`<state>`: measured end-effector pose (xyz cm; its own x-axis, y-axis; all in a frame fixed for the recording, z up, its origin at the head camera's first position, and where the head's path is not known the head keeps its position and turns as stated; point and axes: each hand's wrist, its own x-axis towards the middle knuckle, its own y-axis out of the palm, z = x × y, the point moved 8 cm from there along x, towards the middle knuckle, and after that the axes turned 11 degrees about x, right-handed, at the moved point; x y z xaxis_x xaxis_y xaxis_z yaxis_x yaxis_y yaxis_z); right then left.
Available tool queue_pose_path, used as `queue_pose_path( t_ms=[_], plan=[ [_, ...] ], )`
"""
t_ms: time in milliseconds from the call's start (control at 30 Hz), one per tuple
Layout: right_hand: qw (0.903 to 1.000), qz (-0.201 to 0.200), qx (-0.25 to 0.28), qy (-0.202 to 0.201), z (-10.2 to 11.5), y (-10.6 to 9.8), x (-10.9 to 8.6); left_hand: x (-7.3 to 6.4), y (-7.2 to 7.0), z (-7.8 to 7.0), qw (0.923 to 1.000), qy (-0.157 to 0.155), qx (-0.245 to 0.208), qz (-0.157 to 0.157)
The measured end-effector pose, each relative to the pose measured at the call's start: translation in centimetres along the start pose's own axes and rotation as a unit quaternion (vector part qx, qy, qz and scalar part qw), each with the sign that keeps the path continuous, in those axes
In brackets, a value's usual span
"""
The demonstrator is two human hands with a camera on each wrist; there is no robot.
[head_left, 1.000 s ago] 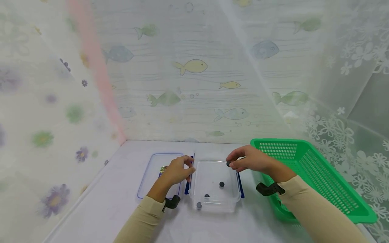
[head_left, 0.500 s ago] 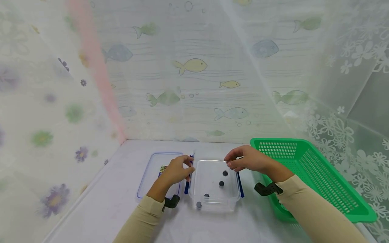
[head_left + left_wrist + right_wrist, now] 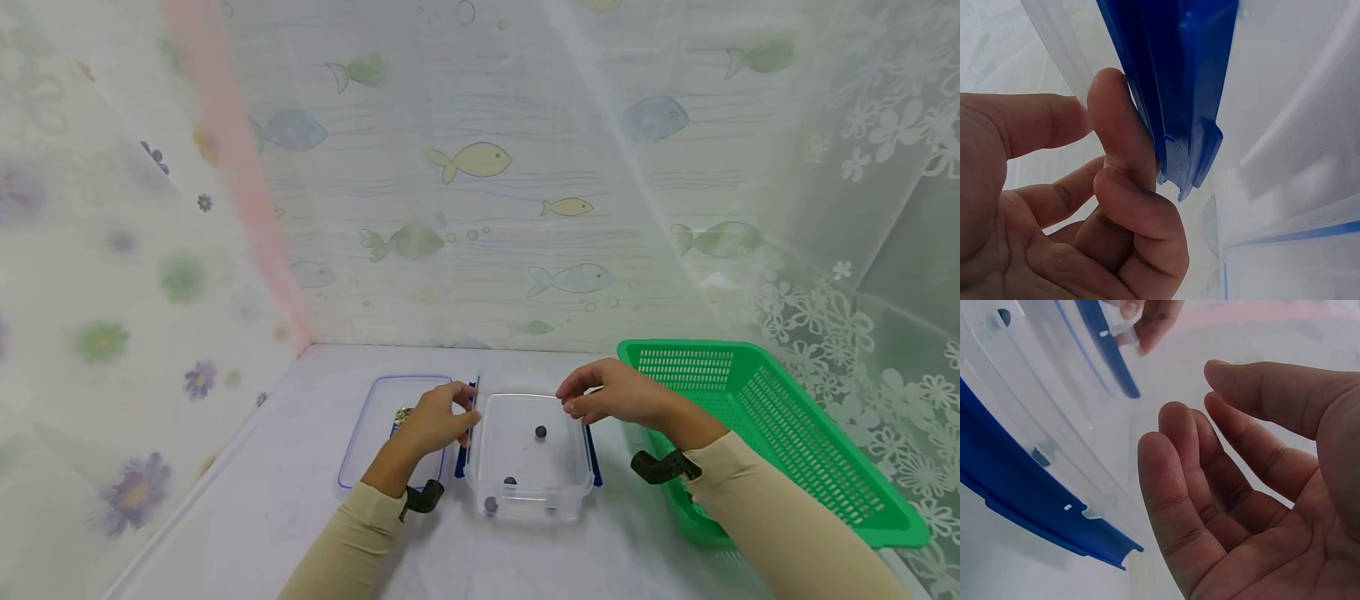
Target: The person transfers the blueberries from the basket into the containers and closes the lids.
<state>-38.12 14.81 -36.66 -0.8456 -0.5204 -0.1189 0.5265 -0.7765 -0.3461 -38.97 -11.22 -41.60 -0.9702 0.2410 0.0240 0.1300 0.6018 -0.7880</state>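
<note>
A clear plastic food container (image 3: 528, 471) stands on the table with blue side clips folded out. Inside are small dark balls, one ball (image 3: 541, 432) toward the back and another ball (image 3: 510, 482) near the front wall. My left hand (image 3: 441, 421) holds the container's left side, its curled fingers against the blue clip (image 3: 1172, 75) and its thumb by the clear edge. Over the back right corner hovers my right hand (image 3: 615, 393), with nothing between its loosely bent fingers (image 3: 1166, 481); the right clip (image 3: 1054, 494) is below it.
Left of the container lies a clear lid (image 3: 356, 442) with a blue rim, and a small colourful label (image 3: 401, 417) shows there. A large green basket (image 3: 795, 433) stands at the right, partly behind my right forearm. Patterned curtains (image 3: 480, 233) hang behind the table.
The dark ball that my right hand pinched has dropped into the container. Balls inside have rolled about. Both hands have stayed nearly in place.
</note>
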Motion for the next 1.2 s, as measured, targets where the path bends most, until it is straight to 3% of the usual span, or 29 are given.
queue_pose_path(
  t_ms=[300,633,1200],
  plan=[
    [0.9997,-0.019,0.001,0.013,-0.4,-0.9,-0.3,-0.2,0.1,-0.3,0.9999,0.014,-0.002,-0.003],
    [0.9996,-0.028,-0.007,0.007,-0.8,-2.3,-1.6,-0.2,0.0,-0.3,0.9999,0.012,0.0,-0.001],
    [0.9978,-0.055,-0.013,0.034,-2.1,-4.8,-3.7,-0.4,-0.1,-0.5,1.0,0.008,-0.002,-0.004]
  ],
)
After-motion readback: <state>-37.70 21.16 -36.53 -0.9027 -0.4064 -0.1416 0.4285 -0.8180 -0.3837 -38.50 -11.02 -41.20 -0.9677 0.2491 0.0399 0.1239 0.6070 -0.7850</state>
